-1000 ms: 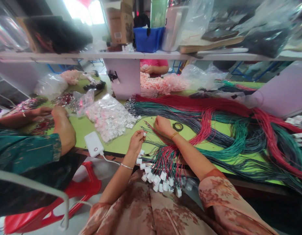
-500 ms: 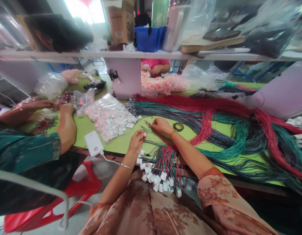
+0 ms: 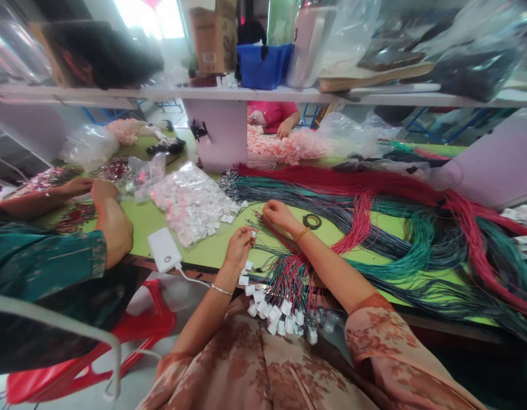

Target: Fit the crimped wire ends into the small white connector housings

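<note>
My left hand (image 3: 239,248) is closed in a pinch on a small white connector housing (image 3: 253,234) just above the table's front edge. To its right, my right hand (image 3: 280,217) has its fingers drawn together beside thin wire ends (image 3: 257,214); what lies between the fingertips is too small to make out. Below my hands, a bundle of red, green and dark wires (image 3: 289,270) hangs over the edge. Several white connectors (image 3: 285,307) dangle from those wires near my lap. A roll of dark tape (image 3: 312,221) lies right of my right hand.
A clear bag of white connectors (image 3: 190,205) lies left of my hands, by a white power bank (image 3: 164,250) with a cable. Long red wires (image 3: 332,177) and green wires (image 3: 411,245) stretch rightward. A co-worker's arm (image 3: 112,222) is at left; a shelf (image 3: 161,95) crosses above.
My right hand has shifted slightly up and away from the wire ends. My left hand stays nearly still with the housing. The co-worker's hands at left have drawn together.
</note>
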`<action>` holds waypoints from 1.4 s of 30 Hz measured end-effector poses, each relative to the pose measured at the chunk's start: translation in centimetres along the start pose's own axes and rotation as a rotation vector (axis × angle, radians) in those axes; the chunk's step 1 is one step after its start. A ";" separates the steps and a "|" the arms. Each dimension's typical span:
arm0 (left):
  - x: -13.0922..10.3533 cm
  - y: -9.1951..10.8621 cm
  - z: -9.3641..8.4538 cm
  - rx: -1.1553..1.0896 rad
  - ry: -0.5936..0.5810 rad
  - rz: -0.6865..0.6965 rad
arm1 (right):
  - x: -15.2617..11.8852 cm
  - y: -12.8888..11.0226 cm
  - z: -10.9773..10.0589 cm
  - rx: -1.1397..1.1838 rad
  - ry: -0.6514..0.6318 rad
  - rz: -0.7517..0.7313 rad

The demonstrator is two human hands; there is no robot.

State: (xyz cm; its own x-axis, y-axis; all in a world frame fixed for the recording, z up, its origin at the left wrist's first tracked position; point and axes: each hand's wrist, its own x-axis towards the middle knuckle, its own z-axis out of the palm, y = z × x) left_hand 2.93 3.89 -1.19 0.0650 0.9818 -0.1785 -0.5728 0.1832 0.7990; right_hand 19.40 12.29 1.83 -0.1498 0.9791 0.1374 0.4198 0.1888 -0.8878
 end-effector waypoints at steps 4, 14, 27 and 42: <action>0.0 0.0 0.0 -0.017 -0.008 0.018 | -0.9 -1.6 0.5 0.139 -0.027 -0.050; 0.2 -0.2 0.2 -0.064 -0.018 0.013 | -5.6 -1.4 0.0 -0.034 -0.160 -0.110; 0.0 -0.2 0.4 -0.066 -0.017 0.020 | -6.2 -1.7 0.1 -0.095 -0.166 -0.136; -0.4 -0.5 1.0 0.163 0.035 0.065 | -6.7 -2.4 0.6 -0.372 -0.142 -0.303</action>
State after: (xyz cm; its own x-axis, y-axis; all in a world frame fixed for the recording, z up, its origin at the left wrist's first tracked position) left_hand 4.01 3.45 -0.92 0.0025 0.9900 -0.1410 -0.4344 0.1280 0.8916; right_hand 18.90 5.27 2.77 -0.4237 0.8611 0.2809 0.6256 0.5025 -0.5967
